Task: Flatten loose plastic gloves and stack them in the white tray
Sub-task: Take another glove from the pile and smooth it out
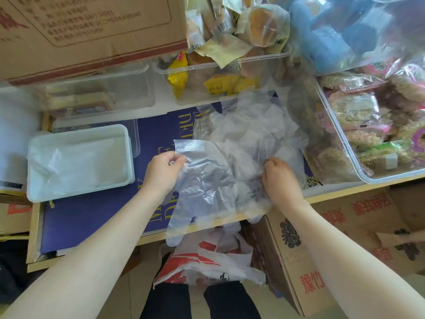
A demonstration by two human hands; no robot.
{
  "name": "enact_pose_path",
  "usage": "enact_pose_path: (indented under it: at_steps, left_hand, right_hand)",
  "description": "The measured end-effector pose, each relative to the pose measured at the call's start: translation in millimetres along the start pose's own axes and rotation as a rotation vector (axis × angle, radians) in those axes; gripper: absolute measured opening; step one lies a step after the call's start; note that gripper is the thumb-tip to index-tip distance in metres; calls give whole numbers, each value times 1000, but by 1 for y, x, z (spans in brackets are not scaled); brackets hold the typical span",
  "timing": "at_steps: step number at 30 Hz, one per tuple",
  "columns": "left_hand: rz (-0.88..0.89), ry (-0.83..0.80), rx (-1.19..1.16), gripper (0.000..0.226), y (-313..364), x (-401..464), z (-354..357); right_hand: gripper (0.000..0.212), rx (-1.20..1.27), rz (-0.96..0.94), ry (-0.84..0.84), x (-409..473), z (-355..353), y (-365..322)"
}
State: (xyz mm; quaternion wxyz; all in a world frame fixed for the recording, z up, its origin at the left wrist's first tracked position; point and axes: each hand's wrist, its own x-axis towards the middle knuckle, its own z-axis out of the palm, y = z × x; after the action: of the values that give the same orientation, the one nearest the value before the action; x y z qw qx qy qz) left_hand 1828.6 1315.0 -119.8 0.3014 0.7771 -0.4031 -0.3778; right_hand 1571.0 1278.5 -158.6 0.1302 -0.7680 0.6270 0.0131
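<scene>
Tabletop (340,192): pale wood edge, covered by dark blue printed sheet (92,215). White tray (130,155) at left: rigid, rectangular, holding flat gloves. Left hand (164,171) pinching crinkled translucent glove (202,187) at centre, overhanging the edge. Right hand (281,178) gripping loose glove pile (248,134). Clear snack bin (340,139) at right.

far left: brown cardboard box (87,26) | far centre: clear tub of wrapped buns (220,72) | right: clear bin of packaged snacks (377,125) | centre: dark blue sheet with gold lettering (92,215) | near, below shelf: red-and-white plastic bag (207,263) | near right: printed carton (322,249)
</scene>
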Motion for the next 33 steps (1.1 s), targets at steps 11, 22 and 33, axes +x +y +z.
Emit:
enact_pose_path:
  at_steps: [11,22,33]
  left_hand:
    - [125,71,-9,22,2,-5,-24]
    - [157,130,-31,19,-8,-8,-54]
    - [98,68,44,21,-27,-7,-63]
  right_hand:
    - [24,793,91,313,-1,-51,-46]
    - [53,1585,358,-556,6,-76,-91]
    - [62,1808,652,-330,-15,-27,-69]
